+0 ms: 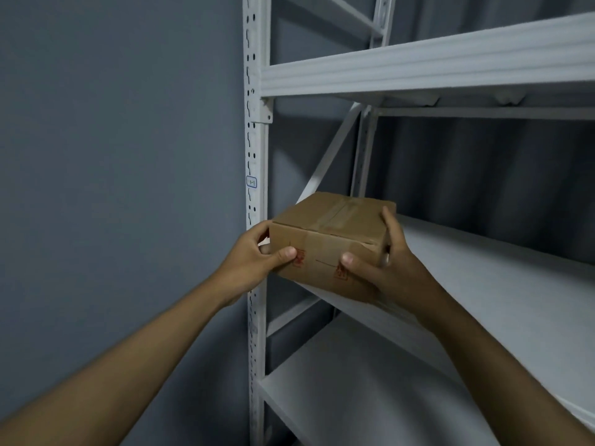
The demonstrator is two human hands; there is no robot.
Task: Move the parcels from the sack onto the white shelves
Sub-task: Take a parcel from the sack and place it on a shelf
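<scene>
- Left hand [254, 255] grips the near left corner of the cardboard parcel [331, 233], thumb on the front face, fingers curled round the side
- Right hand [383, 262] clasps the right end; thumb on the front, fingers up the far side
- The parcel, taped along its top, sits at the left front edge of the middle white shelf [483, 268]; whether it rests there cannot be told
- Grey wall [122, 156] to the left

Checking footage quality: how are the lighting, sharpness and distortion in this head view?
Head view: dim, bluish light; the brown cardboard box between left hand and right hand is fairly sharp; its red stamps are unreadable; wide-angle bends the white metal shelves.
</scene>
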